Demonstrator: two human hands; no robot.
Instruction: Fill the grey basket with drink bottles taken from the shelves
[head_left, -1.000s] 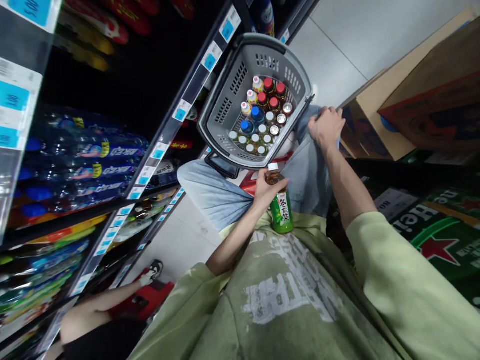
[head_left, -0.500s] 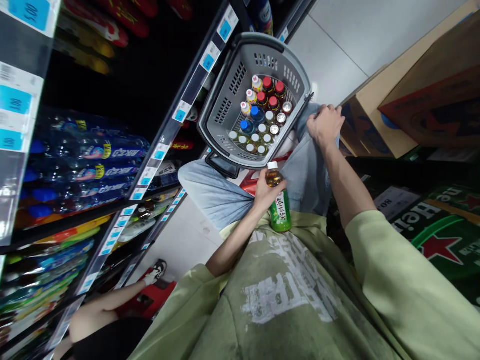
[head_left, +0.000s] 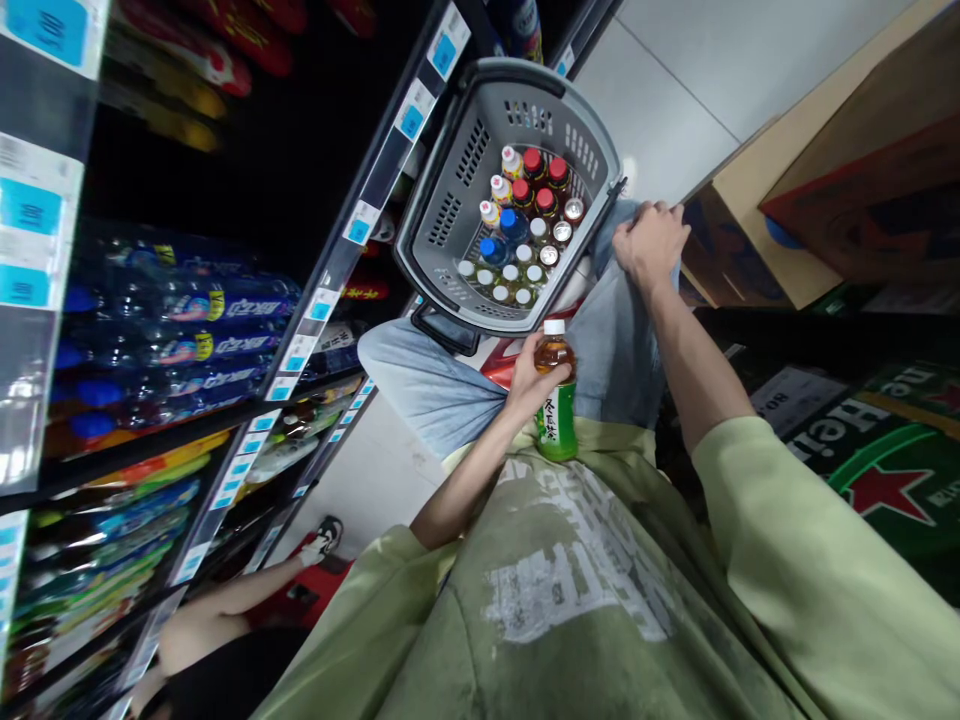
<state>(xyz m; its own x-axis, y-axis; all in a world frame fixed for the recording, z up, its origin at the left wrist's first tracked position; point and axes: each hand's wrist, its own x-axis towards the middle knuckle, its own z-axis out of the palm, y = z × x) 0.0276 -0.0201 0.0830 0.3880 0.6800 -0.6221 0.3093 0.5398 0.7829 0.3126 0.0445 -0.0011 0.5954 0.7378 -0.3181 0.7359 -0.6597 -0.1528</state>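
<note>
My left hand (head_left: 531, 385) is closed around a bottle of amber tea (head_left: 556, 410) with a white cap and a green label bearing Chinese characters. The bottle stands nearly upright against the front of my shirt, at my lap. My right hand (head_left: 651, 240) rests on my bent knee with its fingers curled in; whether anything is inside them is hidden. In front of my legs stands a grey shopping basket (head_left: 442, 275). Inside it are several upright bottles with red caps (head_left: 546, 202), blue caps (head_left: 493, 250) and white caps (head_left: 501, 293), and 3 cans (head_left: 562, 233) with silver tops.
Shelves with price tags (head_left: 319, 303) run along the left, stocked with bottled drinks (head_left: 225, 305). Cardboard boxes (head_left: 780, 225) and green beer packs (head_left: 892, 470) are stacked at the right. Another person's bare leg (head_left: 232, 600) shows at lower left, by a red object (head_left: 315, 590).
The bottle has turned a little in my left hand, so its label's characters now face further left, and it stands straighter. My right hand stays on the knee.
</note>
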